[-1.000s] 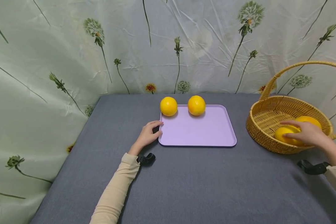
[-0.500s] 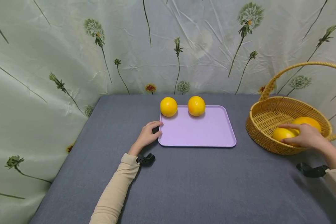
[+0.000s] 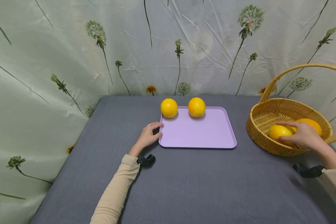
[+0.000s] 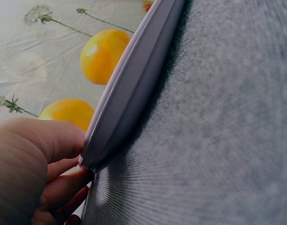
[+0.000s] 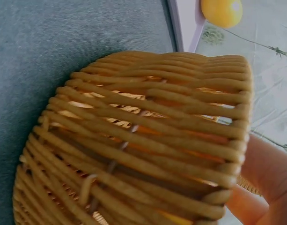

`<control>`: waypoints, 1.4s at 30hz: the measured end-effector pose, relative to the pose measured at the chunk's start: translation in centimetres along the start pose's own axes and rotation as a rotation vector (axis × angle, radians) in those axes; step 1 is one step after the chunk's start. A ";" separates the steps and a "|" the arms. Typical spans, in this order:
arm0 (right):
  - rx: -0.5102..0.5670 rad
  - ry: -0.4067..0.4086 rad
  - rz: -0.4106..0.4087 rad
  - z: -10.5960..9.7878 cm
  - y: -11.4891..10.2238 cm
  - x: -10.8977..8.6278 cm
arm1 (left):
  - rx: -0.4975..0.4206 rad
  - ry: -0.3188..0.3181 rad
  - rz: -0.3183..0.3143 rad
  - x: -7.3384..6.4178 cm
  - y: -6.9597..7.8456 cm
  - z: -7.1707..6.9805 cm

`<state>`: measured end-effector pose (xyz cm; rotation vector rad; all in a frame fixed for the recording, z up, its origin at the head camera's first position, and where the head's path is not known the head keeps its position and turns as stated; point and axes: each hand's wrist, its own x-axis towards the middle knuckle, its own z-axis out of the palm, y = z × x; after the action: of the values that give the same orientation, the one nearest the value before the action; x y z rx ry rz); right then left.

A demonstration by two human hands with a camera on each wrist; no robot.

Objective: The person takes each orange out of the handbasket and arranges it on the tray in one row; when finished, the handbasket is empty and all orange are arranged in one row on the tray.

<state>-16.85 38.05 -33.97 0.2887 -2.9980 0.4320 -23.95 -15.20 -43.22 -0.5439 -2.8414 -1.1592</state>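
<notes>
My left hand (image 3: 147, 135) holds the left rim of a lilac rectangular tray (image 3: 198, 133), its thumb and fingertips at the edge. Two oranges sit on the tray along its far side, a left orange (image 3: 169, 108) at the corner and a right orange (image 3: 197, 107) beside it. At the right, my right hand (image 3: 305, 134) reaches into a wicker basket (image 3: 259, 137) and grips an orange (image 3: 280, 132) with thumb and fingers. Another orange (image 3: 310, 124) lies behind that hand, partly covered. The woven basket wall (image 5: 148, 136) hides most of the right hand's grip in the right wrist view.
The basket's tall arched handle (image 3: 310, 66) rises over its opening. A grey cloth (image 3: 201, 183) covers the table. Behind stands a pale curtain (image 3: 145, 46) printed with dandelions, close to the table's far edge.
The right hand has closed round the near orange and shifted it slightly left inside the basket. The left hand and the tray stay in place.
</notes>
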 end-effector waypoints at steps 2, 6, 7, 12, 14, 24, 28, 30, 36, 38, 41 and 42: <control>0.013 0.011 0.004 -0.1 -0.2 0.1 | 0.000 -0.003 -0.004 0.0 0.0 0.0; 0.054 0.054 0.008 -0.3 -0.5 0.4 | 0.003 -0.012 -0.009 0.0 0.0 0.0; 0.069 0.064 0.016 -0.3 -0.6 0.4 | 0.006 -0.012 -0.008 0.0 0.0 0.0; 0.139 0.119 0.064 -0.1 -1.3 0.5 | 0.002 -0.009 -0.006 0.0 0.0 0.0; 0.152 0.148 0.077 0.0 -1.6 0.4 | 0.000 -0.007 -0.003 0.1 0.0 0.0; 0.199 0.292 0.133 -0.3 -3.1 1.1 | -0.001 0.004 0.000 0.2 -0.1 0.1; 0.243 0.385 0.124 -0.2 -4.0 1.6 | 0.003 0.007 0.001 0.2 -0.1 0.0; 0.284 0.431 0.108 -0.2 -4.5 2.0 | 0.007 0.011 0.005 0.2 -0.1 0.0; 0.407 0.492 0.069 0.3 -6.1 3.4 | 0.004 0.021 0.015 0.3 -0.3 -0.2; 0.427 0.489 0.073 0.6 -6.6 3.6 | 0.004 0.022 0.017 0.2 -0.3 -0.1; 0.459 0.489 0.075 1.0 -7.3 3.8 | 0.013 0.022 0.029 0.1 -0.3 0.0; 0.467 0.487 0.078 1.1 -7.5 3.8 | 0.013 0.021 0.032 0.1 -0.3 0.1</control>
<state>-19.14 29.99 -32.47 0.0798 -2.4097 1.0422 -24.14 -15.32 -43.45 -0.5708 -2.8097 -1.1335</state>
